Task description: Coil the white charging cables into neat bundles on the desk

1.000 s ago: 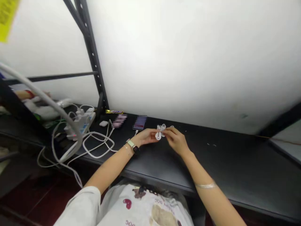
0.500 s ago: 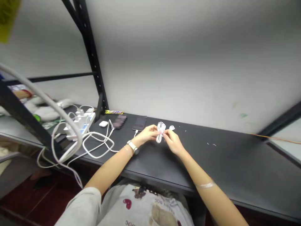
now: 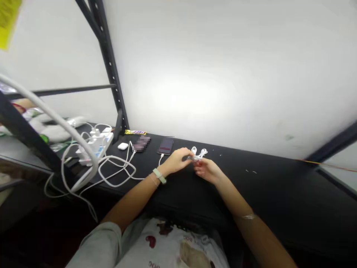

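My left hand reaches in from the left with its thumb and fingertips pinched at one end of a small bundled white cable. My right hand has its fingers curled around the other side of it. The bundle lies sideways between my fingertips, partly hidden by them. Just behind stand out two small white loops, the right one resting on the black table. Whether the left loop belongs to the held cable, I cannot tell.
Left of my hands lie a phone with a plugged-in cable, a second, blurred-out device, a white earphone case and a yellow wrapper. A power strip and tangled white cords lie further left, beside a black metal post.
The cable bundle has turned from upright, facing me, to lying sideways between my fingers. My right hand has rolled so its curled fingers show; my left wrist has turned too.
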